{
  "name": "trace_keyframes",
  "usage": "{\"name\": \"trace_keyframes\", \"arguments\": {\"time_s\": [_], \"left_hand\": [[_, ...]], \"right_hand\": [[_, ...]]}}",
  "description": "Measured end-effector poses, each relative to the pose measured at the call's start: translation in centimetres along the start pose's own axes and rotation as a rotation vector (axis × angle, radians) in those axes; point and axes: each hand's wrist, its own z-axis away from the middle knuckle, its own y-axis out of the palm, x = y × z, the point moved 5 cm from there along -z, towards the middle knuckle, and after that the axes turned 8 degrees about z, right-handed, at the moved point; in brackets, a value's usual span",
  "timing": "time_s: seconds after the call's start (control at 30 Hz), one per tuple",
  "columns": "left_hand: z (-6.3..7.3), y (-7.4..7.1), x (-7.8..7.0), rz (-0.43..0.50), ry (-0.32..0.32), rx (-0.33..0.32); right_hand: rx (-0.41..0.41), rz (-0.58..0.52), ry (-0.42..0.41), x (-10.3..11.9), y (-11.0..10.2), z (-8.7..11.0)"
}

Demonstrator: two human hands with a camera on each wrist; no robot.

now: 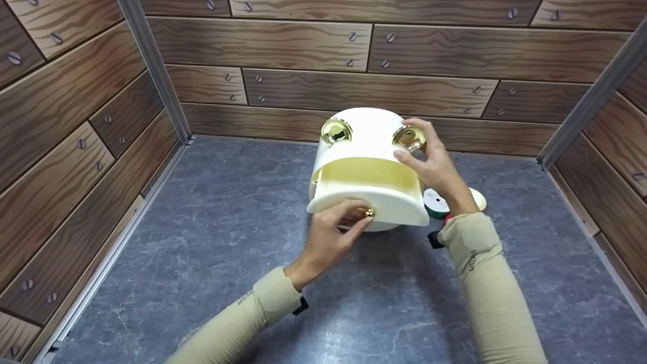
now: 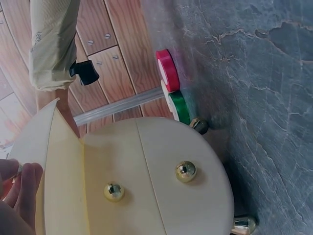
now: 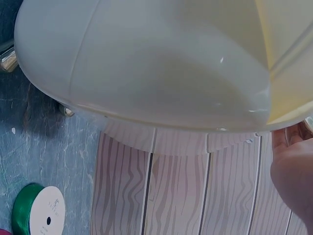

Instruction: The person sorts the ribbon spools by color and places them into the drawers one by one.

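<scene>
A cream rounded cabinet (image 1: 371, 119) with gold fittings stands in front of the back wall in the head view. Its top drawer (image 1: 397, 210) is pulled partway out, with the half-round front towards me. My left hand (image 1: 326, 235) pinches the small gold knob (image 1: 370, 213) on that drawer front. Up on the cabinet's right side, my right hand (image 1: 437, 164) grips a round gold ornament (image 1: 412, 137). A matching gold ornament (image 1: 336, 131) sits on the left. Two lower gold knobs, one on each front panel (image 2: 142, 210), show in the left wrist view.
A green ribbon spool (image 1: 436, 203) lies right of the cabinet, partly behind my right wrist. Beside it are a pink-red ribbon spool (image 2: 168, 71) and a pale rounded object (image 1: 478, 199). Wood-patterned walls (image 1: 283, 45) enclose the grey marbled surface (image 1: 212, 227).
</scene>
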Motion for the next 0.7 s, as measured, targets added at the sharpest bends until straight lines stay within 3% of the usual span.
{"name": "trace_keyframes", "arguments": {"time_s": [0.37, 0.7], "left_hand": [[0.08, -0.12, -0.25, 0.022, 0.026, 0.002], [0.25, -0.15, -0.12, 0.064, 0.005, 0.001]], "right_hand": [[-0.002, 0.036, -0.015, 0.14, -0.05, -0.08], [0.005, 0.039, 0.000, -0.11, 0.09, -0.19]]}}
